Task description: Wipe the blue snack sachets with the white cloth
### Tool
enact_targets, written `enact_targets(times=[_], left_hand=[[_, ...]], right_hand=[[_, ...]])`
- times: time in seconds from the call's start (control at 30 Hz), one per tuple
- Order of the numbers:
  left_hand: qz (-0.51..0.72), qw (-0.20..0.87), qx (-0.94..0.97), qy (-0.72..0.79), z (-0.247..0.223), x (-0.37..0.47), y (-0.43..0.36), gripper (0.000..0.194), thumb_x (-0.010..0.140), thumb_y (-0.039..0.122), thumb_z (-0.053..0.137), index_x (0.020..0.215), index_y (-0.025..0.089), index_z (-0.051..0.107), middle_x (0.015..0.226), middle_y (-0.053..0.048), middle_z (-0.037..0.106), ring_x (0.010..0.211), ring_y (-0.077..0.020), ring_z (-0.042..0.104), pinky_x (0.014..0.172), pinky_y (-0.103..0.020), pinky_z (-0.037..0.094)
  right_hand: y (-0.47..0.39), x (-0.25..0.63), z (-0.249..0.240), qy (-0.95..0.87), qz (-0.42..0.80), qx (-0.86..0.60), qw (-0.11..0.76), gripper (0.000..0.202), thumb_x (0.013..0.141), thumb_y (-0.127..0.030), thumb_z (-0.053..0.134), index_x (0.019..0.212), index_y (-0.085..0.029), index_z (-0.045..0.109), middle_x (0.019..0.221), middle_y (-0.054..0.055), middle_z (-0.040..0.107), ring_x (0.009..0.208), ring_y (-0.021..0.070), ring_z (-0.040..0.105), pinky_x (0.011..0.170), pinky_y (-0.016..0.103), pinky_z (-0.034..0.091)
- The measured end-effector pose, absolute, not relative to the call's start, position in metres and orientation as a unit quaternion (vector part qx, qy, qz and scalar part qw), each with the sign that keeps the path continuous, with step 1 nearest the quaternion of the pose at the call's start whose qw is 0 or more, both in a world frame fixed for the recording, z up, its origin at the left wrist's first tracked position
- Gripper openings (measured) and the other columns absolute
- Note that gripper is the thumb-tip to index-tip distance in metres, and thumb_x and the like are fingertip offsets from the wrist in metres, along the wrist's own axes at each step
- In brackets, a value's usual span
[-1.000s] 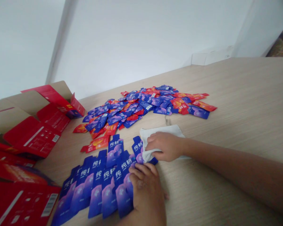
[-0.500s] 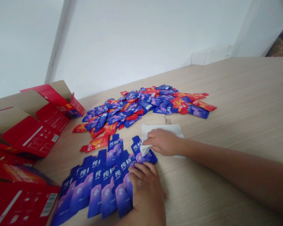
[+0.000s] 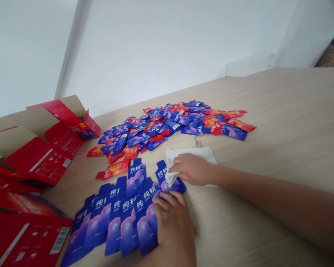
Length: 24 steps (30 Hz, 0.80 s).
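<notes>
My right hand (image 3: pixel 193 169) is closed on a folded white cloth (image 3: pixel 203 152), whose bunched part rests on a blue-purple pouch (image 3: pixel 161 172) lying flat on the table. My left hand (image 3: pixel 174 222) lies palm down at the lower end of that pouch, its fingers stretched side by side over the edge and the thumb partly showing on the right. Left of it, several more blue pouches (image 3: pixel 129 226) overlap in rows, face up with necks pointing away from me. The lower part of the wiped-over pouch is hidden by both hands.
Behind the rows spreads a heap of mixed blue and red-orange pouches (image 3: pixel 156 128). A loose red-orange pouch (image 3: pixel 115 169) lies near the rows. Open red cartons (image 3: pixel 41 159) crowd the left side. A white wall (image 3: pixel 169 48) borders the wooden table (image 3: pixel 281 141).
The cloth and my right hand have shifted very slightly over the pouch. My left hand stays in place on it; the view has moved a little.
</notes>
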State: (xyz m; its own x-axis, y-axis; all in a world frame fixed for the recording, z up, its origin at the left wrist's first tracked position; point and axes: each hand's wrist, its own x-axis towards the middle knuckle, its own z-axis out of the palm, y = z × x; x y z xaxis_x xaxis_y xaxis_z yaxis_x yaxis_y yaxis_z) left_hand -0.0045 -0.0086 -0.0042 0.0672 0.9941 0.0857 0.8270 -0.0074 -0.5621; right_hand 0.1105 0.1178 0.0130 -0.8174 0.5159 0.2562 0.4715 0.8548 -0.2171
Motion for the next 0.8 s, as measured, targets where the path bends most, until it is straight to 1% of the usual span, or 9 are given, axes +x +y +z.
enact_targets(times=[0.07,0.2,0.33,0.43,0.53,0.63,0.7,0.8], left_hand=[[0.173,0.243,-0.69,-0.659,-0.0028,-0.0057,-0.0088,0.076,0.052,0.046,0.077,0.115,0.008,0.058,0.112,-0.027,0.062,0.103,-0.0446,0.057,0.08,-0.046,0.044],[0.174,0.253,-0.71,-0.634,-0.002,-0.0083,-0.0092,0.067,0.06,0.046,0.071,0.114,0.008,0.058,0.11,-0.026,0.064,0.099,-0.0416,0.059,0.077,-0.044,0.045],[0.173,0.254,-0.691,-0.655,-0.0059,-0.0077,-0.0087,0.066,0.057,0.042,0.073,0.113,0.01,0.059,0.112,-0.026,0.063,0.102,-0.0432,0.058,0.079,-0.046,0.044],[0.179,0.249,-0.693,-0.652,-0.0075,-0.0067,-0.0081,0.065,0.058,0.037,0.072,0.115,0.008,0.058,0.112,-0.027,0.062,0.102,-0.044,0.057,0.08,-0.048,0.044],[0.176,0.227,-0.698,-0.655,-0.0073,-0.0069,-0.0078,0.069,0.058,0.037,0.073,0.116,0.005,0.056,0.113,-0.029,0.061,0.103,-0.0451,0.056,0.081,-0.049,0.044],[0.165,0.232,-0.698,-0.656,-0.0078,-0.0076,-0.008,0.058,0.065,0.032,0.068,0.114,0.004,0.057,0.112,-0.03,0.061,0.103,-0.0439,0.057,0.08,-0.048,0.045],[0.17,0.246,-0.697,-0.652,-0.008,-0.0077,-0.0082,0.054,0.066,0.03,0.066,0.114,0.006,0.058,0.111,-0.028,0.062,0.101,-0.0429,0.058,0.079,-0.047,0.045],[0.181,0.243,-0.696,-0.652,-0.0051,-0.0071,-0.0088,0.062,0.061,0.037,0.07,0.115,0.009,0.058,0.113,-0.026,0.062,0.103,-0.0436,0.057,0.08,-0.048,0.044]], right_hand=[[0.1181,0.1107,0.0128,-0.95,0.069,-0.26,0.157,0.019,0.087,-0.024,0.048,0.096,-0.019,0.064,0.089,0.007,0.059,0.083,0.02,0.052,0.077,0.033,0.037],[0.1178,0.1132,0.0159,-0.954,0.085,-0.242,0.155,0.018,0.085,-0.025,0.048,0.091,-0.018,0.064,0.085,0.006,0.059,0.083,0.02,0.052,0.076,0.033,0.037],[0.1177,0.1146,0.0178,-0.961,0.101,-0.214,0.146,0.013,0.08,-0.021,0.052,0.084,-0.017,0.063,0.082,0.006,0.059,0.082,0.0197,0.052,0.076,0.032,0.037],[0.1177,0.1129,0.0159,-0.955,0.09,-0.238,0.152,0.015,0.083,-0.022,0.049,0.088,-0.017,0.063,0.084,0.006,0.059,0.081,0.0194,0.052,0.076,0.032,0.037],[0.1175,0.1112,0.0141,-0.949,0.07,-0.265,0.156,0.017,0.085,-0.022,0.048,0.092,-0.018,0.063,0.088,0.007,0.059,0.081,0.0197,0.051,0.076,0.033,0.037],[0.1167,0.1119,0.0156,-0.951,0.074,-0.258,0.152,0.019,0.085,-0.023,0.048,0.094,-0.017,0.063,0.088,0.008,0.06,0.083,0.0205,0.052,0.077,0.034,0.037],[0.1157,0.1131,0.0182,-0.958,0.084,-0.231,0.146,0.018,0.083,-0.023,0.049,0.091,-0.018,0.064,0.085,0.007,0.06,0.083,0.0206,0.052,0.077,0.033,0.037],[0.1145,0.1139,0.021,-0.966,0.093,-0.2,0.136,0.015,0.078,-0.021,0.051,0.085,-0.018,0.063,0.081,0.005,0.06,0.082,0.0204,0.052,0.075,0.032,0.037]])
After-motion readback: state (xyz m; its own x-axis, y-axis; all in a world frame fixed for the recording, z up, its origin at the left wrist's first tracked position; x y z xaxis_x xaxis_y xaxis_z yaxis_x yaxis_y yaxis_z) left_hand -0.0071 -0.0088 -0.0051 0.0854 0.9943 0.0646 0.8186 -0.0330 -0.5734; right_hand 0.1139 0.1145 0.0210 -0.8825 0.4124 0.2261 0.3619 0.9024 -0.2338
